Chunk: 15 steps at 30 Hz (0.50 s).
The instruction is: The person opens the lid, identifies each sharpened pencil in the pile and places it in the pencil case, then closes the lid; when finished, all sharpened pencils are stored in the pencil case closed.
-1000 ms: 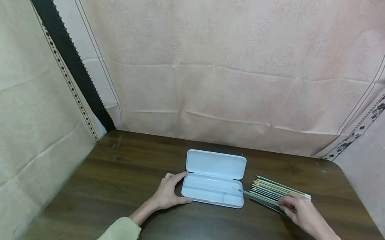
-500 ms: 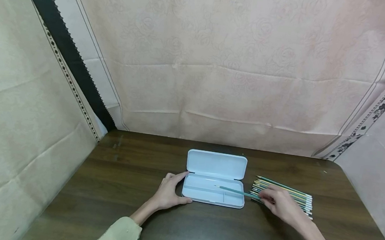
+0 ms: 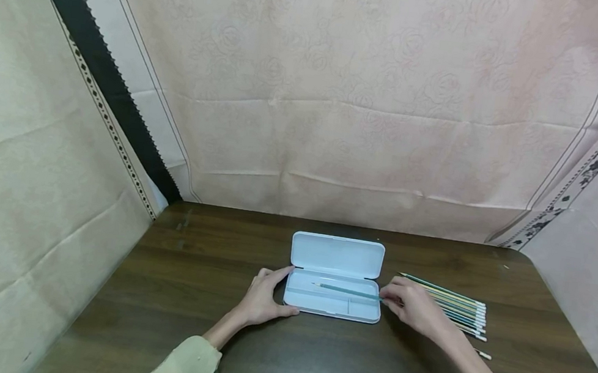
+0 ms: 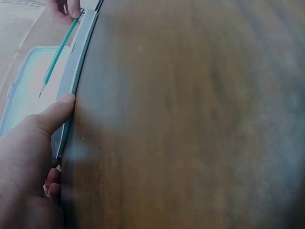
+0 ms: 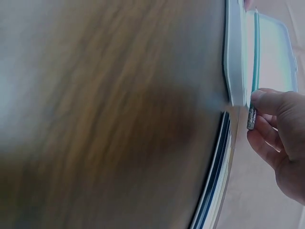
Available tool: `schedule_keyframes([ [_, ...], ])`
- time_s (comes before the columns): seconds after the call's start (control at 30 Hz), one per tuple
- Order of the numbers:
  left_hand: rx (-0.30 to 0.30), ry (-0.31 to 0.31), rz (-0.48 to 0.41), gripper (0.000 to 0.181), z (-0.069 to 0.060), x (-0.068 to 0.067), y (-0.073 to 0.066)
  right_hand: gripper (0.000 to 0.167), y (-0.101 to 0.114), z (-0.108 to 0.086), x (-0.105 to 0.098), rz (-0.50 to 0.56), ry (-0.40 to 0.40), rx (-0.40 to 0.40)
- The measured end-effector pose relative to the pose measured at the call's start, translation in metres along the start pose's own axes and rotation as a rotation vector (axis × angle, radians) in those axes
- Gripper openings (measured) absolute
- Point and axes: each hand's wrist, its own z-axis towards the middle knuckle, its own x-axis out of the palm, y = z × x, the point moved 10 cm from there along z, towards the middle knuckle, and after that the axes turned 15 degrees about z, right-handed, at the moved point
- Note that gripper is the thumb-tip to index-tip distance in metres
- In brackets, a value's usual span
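Note:
A light-blue pencil case (image 3: 307, 304) lies opened on the wooden table, its lid (image 3: 337, 255) folded back. My left hand (image 3: 263, 298) grips the case's left end, thumb at the front edge and index finger at the back corner near the hinge. Between thumb and fingers, my right hand (image 3: 411, 305) pinches a teal pencil (image 3: 345, 290) near its blunt end, at the case's right end. The pencil stretches over the long compartment, its tip to the left. In the right wrist view the pencil's patterned end (image 5: 251, 119) sticks out past the thumb.
Several pencils (image 3: 470, 307) lie side by side to the right of the case, partly hidden by the right hand. A loose pencil end (image 3: 483, 354) shows nearer the front. Patterned cloth (image 3: 339, 123) hangs behind the table (image 3: 312, 360) and at both sides.
My right hand has moved left from the pencils to the case, bringing the teal pencil over the tray. The left hand stays in place on the case.

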Motion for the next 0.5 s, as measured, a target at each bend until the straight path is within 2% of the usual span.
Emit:
schedule_keyframes([
  [0.13,-0.008,0.006,-0.001,0.09,0.0,0.001,0.001,0.02,0.002,0.008,0.007,0.003,0.015,0.01],
  [0.37,-0.011,0.009,-0.009,0.09,-0.001,0.001,0.001,0.021,0.009,0.017,0.015,0.021,0.009,-0.052],
  [0.5,-0.01,0.006,-0.004,0.09,0.0,0.001,0.001,0.019,0.007,0.022,0.021,0.019,0.028,-0.031],
])
